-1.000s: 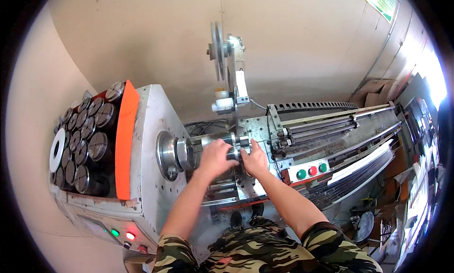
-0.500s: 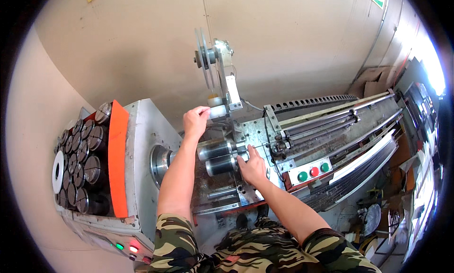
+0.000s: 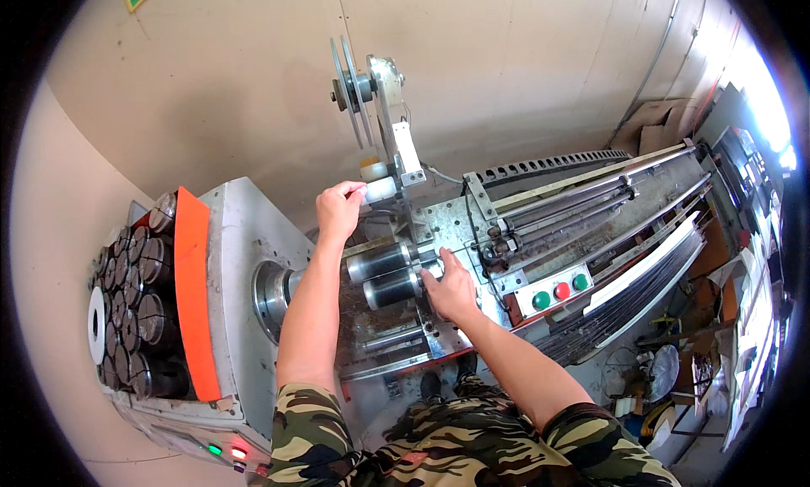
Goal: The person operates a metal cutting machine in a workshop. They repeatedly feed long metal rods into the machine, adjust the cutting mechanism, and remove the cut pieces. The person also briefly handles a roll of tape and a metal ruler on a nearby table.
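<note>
My left hand [image 3: 339,207] reaches up with thumb and fingers pinched at the near end of a white roller [image 3: 380,189]. Whatever may sit between those fingertips is too small to make out. A second pale roller with a yellowish end [image 3: 372,169] lies just behind. My right hand [image 3: 450,290] rests over the machine's metal plate [image 3: 443,221], thumb and forefinger apart, at the right ends of two dark, shiny rollers. The upper dark roller [image 3: 377,262] and the lower dark roller [image 3: 391,290] lie side by side between my forearms.
A reel with two pale discs [image 3: 353,89] stands on a bracket behind. Leftward are a round metal chuck [image 3: 272,297], an orange panel [image 3: 192,293] and several slotted metal cylinders [image 3: 160,310]. A button box [image 3: 553,295] and long rods [image 3: 574,204] are at right.
The whole view has shifted slightly, moving the machine a little left in the picture. Both hands keep nearly the same places on the machine.
</note>
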A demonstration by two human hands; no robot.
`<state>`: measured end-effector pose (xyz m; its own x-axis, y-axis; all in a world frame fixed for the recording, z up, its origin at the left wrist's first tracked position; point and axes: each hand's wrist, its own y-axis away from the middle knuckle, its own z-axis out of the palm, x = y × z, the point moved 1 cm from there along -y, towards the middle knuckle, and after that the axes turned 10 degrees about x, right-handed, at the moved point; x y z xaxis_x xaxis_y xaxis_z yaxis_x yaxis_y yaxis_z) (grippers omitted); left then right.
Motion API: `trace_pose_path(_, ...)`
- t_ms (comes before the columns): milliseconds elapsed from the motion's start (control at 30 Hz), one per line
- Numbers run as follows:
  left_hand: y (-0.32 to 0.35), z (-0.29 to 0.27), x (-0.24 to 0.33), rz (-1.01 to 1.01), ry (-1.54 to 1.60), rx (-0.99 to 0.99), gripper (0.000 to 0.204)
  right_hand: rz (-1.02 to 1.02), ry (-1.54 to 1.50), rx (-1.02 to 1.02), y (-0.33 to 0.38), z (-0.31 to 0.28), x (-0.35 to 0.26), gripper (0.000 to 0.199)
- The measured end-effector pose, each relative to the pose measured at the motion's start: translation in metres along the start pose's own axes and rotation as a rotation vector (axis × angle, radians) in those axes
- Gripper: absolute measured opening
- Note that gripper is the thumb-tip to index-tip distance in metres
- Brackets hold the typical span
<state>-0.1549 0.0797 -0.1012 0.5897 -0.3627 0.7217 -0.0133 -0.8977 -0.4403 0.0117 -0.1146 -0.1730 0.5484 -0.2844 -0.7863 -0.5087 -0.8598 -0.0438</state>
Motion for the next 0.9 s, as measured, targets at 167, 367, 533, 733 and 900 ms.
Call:
trace_pose_path(167, -0.001, 0.001, -0.004, -0.04, 0.03, -0.005, 0.015, -0.005, -0.02, 0.051, -0.001, 0.003, 0.0, 0.065)
trace_pose_path(367, -0.002, 0.007, -0.009, -0.049, 0.036, -0.005, 0.016, 0.008, -0.05, 0.034, -0.005, 0.004, 0.005, 0.063)
trace_pose_path(533, -0.003, 0.011, -0.019, -0.004, 0.053, 0.023, 0.016, -0.004, -0.066, 0.038, -0.007, 0.006, 0.007, 0.063)
trace_pose_path(733, -0.003, 0.017, -0.025, -0.014, 0.065, 0.02, 0.016, 0.029, -0.016, 0.014, -0.01, 0.006, 0.006, 0.065)
trace_pose_path(900, -0.004, 0.019, -0.021, -0.026, 0.062, 0.008, 0.017, -0.052, 0.045, 0.091, -0.015, 0.017, 0.026, 0.07)
